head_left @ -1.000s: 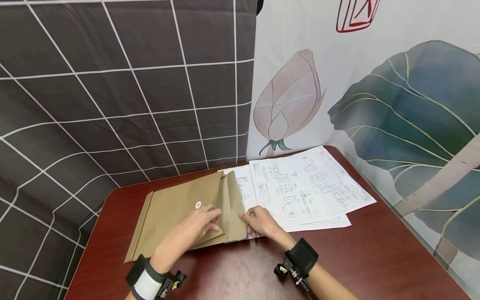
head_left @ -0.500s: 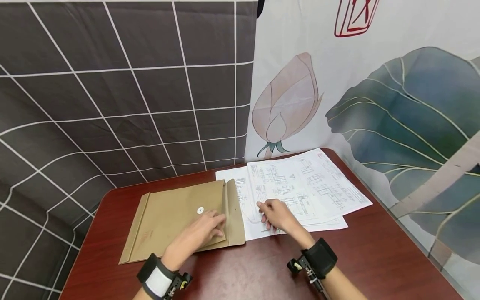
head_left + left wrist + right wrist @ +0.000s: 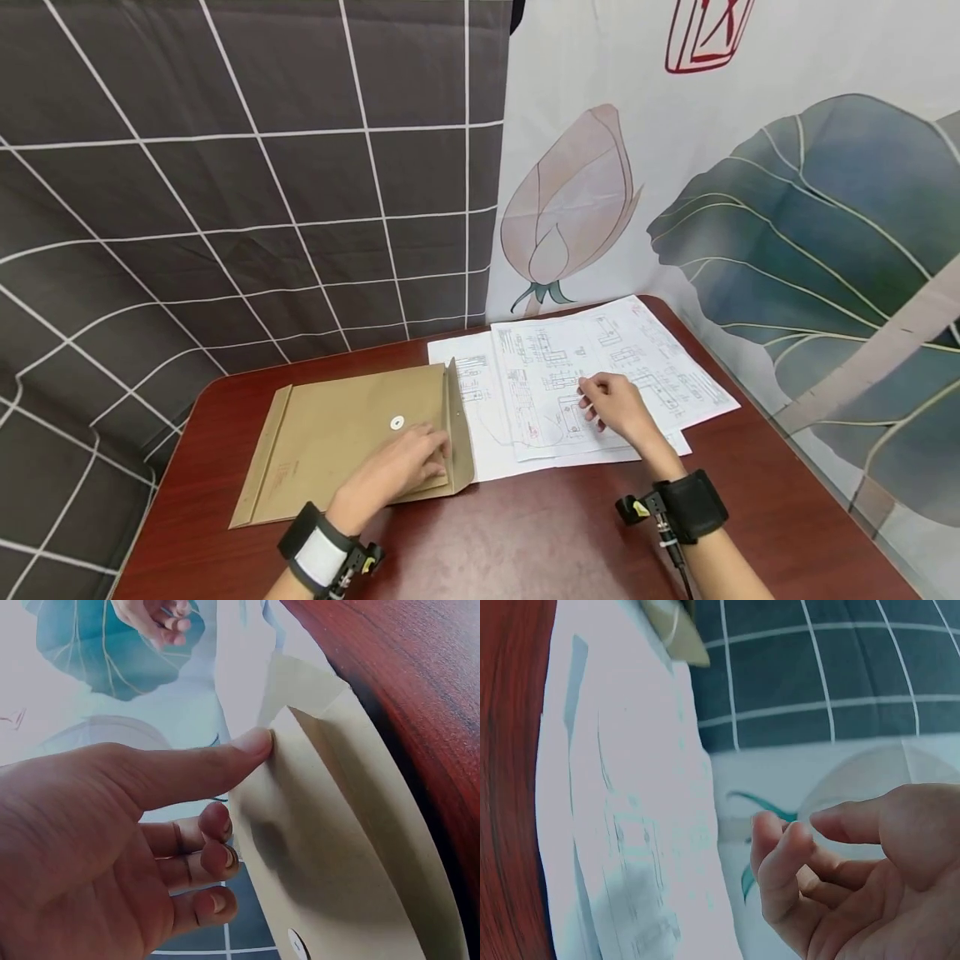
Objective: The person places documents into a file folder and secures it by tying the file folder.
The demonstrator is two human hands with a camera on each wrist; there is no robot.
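Observation:
A brown paper document envelope point(image 3: 337, 433) lies on the table, its flap point(image 3: 459, 446) folded out to the right and a white round button point(image 3: 397, 422) on its face. My left hand point(image 3: 401, 462) rests at the opening edge. Its thumb point(image 3: 251, 742) touches the paper there, while the other fingers are loosely bent and apart from it. Over the drawings, my right hand point(image 3: 615, 406) is raised with thumb and fingertips drawn together. It seems to pinch a thin string point(image 3: 495, 437) that curves across the paper from the flap; the string's end is hard to see.
Several white sheets with technical drawings point(image 3: 547, 342) overlap on the right and reach under the flap. The reddish-brown table point(image 3: 517, 533) ends at a dark gridded cloth point(image 3: 300, 208) on the left and a white cloth with painted flowers point(image 3: 577, 75) behind.
My right hand has left the flap and moved right over the drawings, its fingertips held together. The flap has come down lower. My left hand stays on the envelope.

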